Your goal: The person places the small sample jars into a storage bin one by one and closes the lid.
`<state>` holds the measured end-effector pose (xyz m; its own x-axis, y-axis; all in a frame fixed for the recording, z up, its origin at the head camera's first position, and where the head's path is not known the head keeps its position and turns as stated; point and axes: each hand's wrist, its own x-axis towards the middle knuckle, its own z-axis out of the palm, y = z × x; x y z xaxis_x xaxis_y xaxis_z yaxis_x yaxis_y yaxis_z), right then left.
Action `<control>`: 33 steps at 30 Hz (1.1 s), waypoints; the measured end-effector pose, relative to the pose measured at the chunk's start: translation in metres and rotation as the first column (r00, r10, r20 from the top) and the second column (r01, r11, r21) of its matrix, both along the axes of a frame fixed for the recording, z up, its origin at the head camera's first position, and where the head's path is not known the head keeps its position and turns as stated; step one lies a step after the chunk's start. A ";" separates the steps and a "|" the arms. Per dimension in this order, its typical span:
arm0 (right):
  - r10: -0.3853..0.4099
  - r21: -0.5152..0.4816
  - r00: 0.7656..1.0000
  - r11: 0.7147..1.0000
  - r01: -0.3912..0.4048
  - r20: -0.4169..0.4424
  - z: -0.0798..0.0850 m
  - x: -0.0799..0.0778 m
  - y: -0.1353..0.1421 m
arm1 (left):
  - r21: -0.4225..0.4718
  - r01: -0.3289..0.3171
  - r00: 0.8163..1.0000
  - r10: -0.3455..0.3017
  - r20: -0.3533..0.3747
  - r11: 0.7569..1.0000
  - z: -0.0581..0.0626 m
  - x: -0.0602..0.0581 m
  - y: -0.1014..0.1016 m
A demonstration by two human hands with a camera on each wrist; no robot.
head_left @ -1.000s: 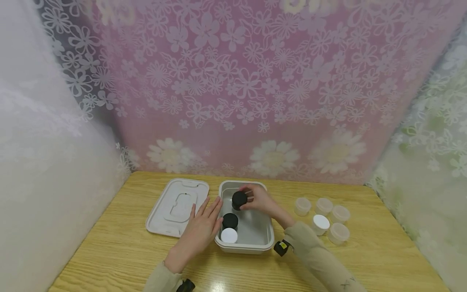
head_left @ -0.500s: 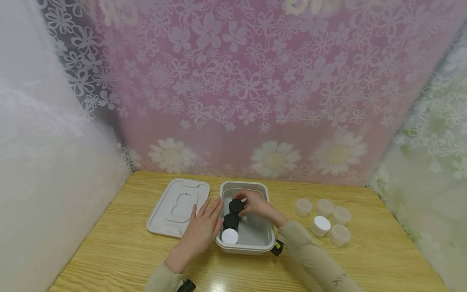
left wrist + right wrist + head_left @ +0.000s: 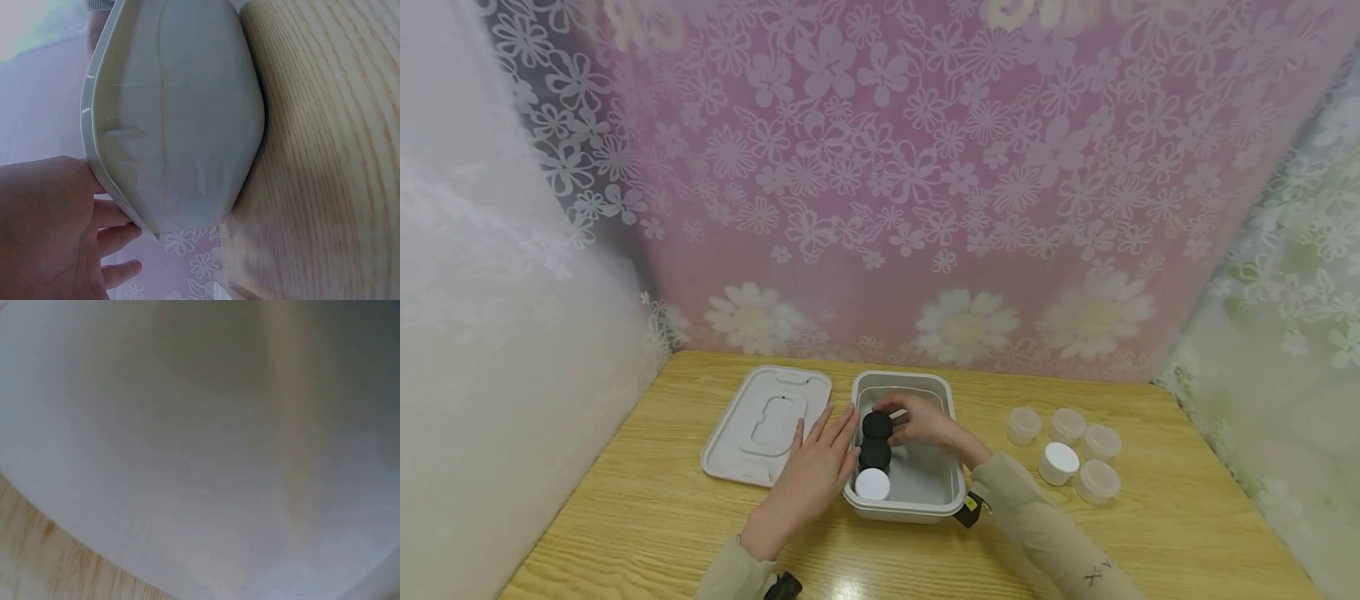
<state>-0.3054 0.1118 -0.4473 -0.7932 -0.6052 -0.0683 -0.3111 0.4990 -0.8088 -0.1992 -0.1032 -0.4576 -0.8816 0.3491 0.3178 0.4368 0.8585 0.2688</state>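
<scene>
A light grey plastic box (image 3: pixel 925 475) stands lidless at the middle of the table. Inside it, along the left wall, a white-topped round container (image 3: pixel 872 484), a black round container (image 3: pixel 874 456) and a second black round container (image 3: pixel 877 426) form a row. My right hand (image 3: pixel 922 421) reaches over the box's right side and grips the farthest black one between thumb and fingers. My left hand (image 3: pixel 814 467) rests with outstretched fingers at the left rim; the left wrist view shows its fingers (image 3: pixel 119 237) against the rim. The box wall (image 3: pixel 187 456) fills the blurred right wrist view.
Left of the box lies its pale lid (image 3: pixel 763 425) on the wooden table (image 3: pixel 647 500). To the right stand several small translucent lidded cups (image 3: pixel 1098 482) and a white cup (image 3: pixel 1059 463). A pink floral curtain (image 3: pixel 880 208) hangs behind the table.
My right hand has moved the black container left and slightly nearer, down beside the other black one at the left wall. My left hand stays in place.
</scene>
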 end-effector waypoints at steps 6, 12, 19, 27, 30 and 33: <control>0.010 0.002 1.000 1.000 -0.010 0.008 0.001 0.002 0.001 | 0.000 0.007 1.000 -0.007 0.003 1.000 0.001 0.000 0.000; 0.044 -0.018 0.999 0.999 -0.044 -0.030 0.007 0.005 0.009 | 0.007 0.018 1.000 -0.018 0.002 1.000 0.001 0.001 0.001; -0.029 -0.131 0.995 0.991 0.017 -0.093 0.021 0.013 0.029 | 0.000 0.012 1.000 -0.012 0.004 1.000 0.003 0.001 0.001; -0.128 -0.397 0.987 0.914 0.081 -0.095 0.020 0.030 0.048 | 0.016 0.011 1.000 -0.011 0.003 1.000 0.004 0.001 0.002; -0.191 -0.461 0.976 0.879 0.123 -0.105 0.017 0.037 0.055 | 0.015 0.012 1.000 -0.012 0.008 1.000 0.004 0.001 0.002; -0.262 -0.508 0.958 0.844 0.169 -0.115 0.016 0.045 0.062 | 0.018 0.014 1.000 -0.014 0.013 1.000 0.004 0.002 0.003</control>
<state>-0.2599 0.1733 -0.4316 -0.8783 -0.3356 0.3405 -0.3996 0.1246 -0.9082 -0.1974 -0.1005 -0.4537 -0.8807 0.3560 0.3123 0.4453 0.8471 0.2901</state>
